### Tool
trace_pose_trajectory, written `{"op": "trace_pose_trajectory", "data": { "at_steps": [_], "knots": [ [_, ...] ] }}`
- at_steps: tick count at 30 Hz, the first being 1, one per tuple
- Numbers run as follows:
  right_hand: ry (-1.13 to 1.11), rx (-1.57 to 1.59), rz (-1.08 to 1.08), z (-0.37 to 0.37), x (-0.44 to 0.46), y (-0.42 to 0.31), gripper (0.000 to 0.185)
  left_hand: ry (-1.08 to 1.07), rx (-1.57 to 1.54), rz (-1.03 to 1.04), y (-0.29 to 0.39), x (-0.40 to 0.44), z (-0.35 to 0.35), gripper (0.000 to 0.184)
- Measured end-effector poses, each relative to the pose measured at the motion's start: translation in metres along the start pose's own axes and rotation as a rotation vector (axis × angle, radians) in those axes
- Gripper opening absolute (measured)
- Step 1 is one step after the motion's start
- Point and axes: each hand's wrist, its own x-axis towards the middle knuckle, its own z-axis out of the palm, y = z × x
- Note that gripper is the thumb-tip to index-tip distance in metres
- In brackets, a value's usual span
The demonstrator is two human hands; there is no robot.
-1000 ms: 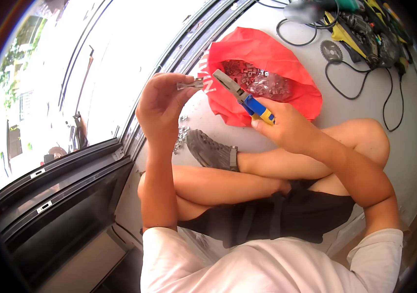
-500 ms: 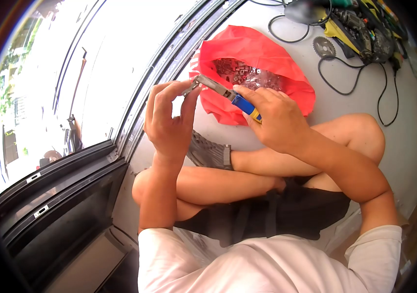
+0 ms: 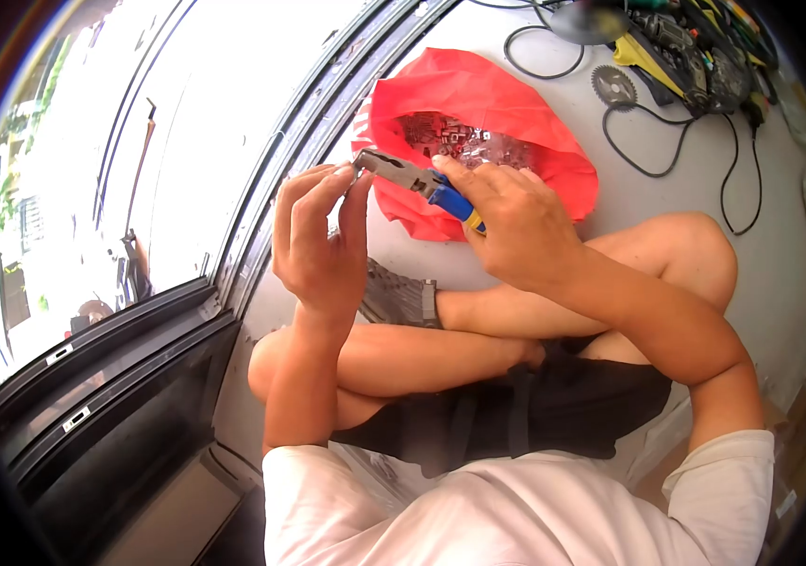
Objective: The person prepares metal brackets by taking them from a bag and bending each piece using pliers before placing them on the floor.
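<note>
My right hand (image 3: 521,222) is closed around the blue and yellow handles of a pair of pliers (image 3: 408,175). The jaws point left and meet the fingertips of my left hand (image 3: 320,231). Between that thumb and forefinger is a small metal piece (image 3: 358,172), mostly hidden by the fingers and the plier tip. Just beyond both hands a red bag (image 3: 478,90) lies open on the floor. Inside it are many small metal parts (image 3: 436,132) and some clear plastic wrapping (image 3: 502,151).
Power tools (image 3: 696,66) with black cords (image 3: 639,170) lie at the upper right, beside a circular saw blade (image 3: 613,85). On the left runs a dark sliding door frame (image 3: 139,330) with bright outdoors behind it. My crossed legs (image 3: 422,358) are below my hands.
The pliers have turned so their flat side shows more, and the jaws now sit at my left fingertips. The left fingers have drawn closer together. The whole view has shifted slightly.
</note>
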Motion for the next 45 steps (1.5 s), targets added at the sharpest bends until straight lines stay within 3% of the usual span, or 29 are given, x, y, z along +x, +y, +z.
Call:
{"op": "trace_pose_trajectory", "data": {
  "at_steps": [2, 7, 10, 14, 18, 20, 24, 30, 36, 41, 43, 45],
  "knots": [
    [-0.048, -0.017, 0.016, 0.001, 0.0, -0.001, 0.066, 0.001, 0.001, 0.011, -0.002, -0.003, 0.002, 0.028],
    [-0.055, 0.28, 0.138, 0.009, -0.003, 0.0, 0.041, 0.024, -0.052, 0.008, -0.005, -0.006, 0.005, 0.029],
    [-0.057, 0.314, 0.158, 0.008, -0.001, -0.003, 0.038, -0.029, -0.096, -0.051, -0.004, -0.007, 0.001, 0.027],
    [0.024, 0.286, 0.125, 0.01, 0.002, 0.0, 0.041, -0.026, -0.139, -0.152, -0.007, -0.004, 0.002, 0.023],
    [0.034, 0.243, 0.083, 0.012, 0.004, 0.004, 0.043, -0.187, -0.106, -0.349, 0.001, -0.003, -0.003, 0.015],
    [0.049, 0.223, 0.07, 0.013, 0.004, 0.005, 0.044, -0.169, -0.067, -0.31, -0.002, -0.005, -0.002, 0.014],
    [0.08, 0.06, -0.032, 0.011, 0.009, 0.002, 0.045, -0.251, 0.107, -0.257, -0.012, -0.004, -0.006, 0.021],
    [0.071, 0.109, -0.016, 0.015, 0.009, 0.002, 0.047, -0.137, 0.098, 0.011, -0.036, -0.011, -0.004, 0.026],
    [0.083, 0.204, 0.009, 0.021, 0.005, 0.013, 0.043, -0.012, 0.031, 0.031, -0.036, -0.022, 0.018, 0.027],
    [0.032, 0.376, 0.018, 0.025, 0.006, 0.022, 0.033, 0.003, -0.104, -0.225, -0.03, -0.028, 0.021, 0.034],
    [-0.006, 0.507, -0.04, 0.02, 0.012, 0.021, 0.023, 0.001, -0.126, -0.265, -0.028, -0.021, 0.014, 0.053],
    [-0.127, 0.617, -0.007, 0.01, 0.016, 0.017, 0.021, 0.002, -0.164, -0.223, -0.031, -0.018, 0.01, 0.055]
  ]
}}
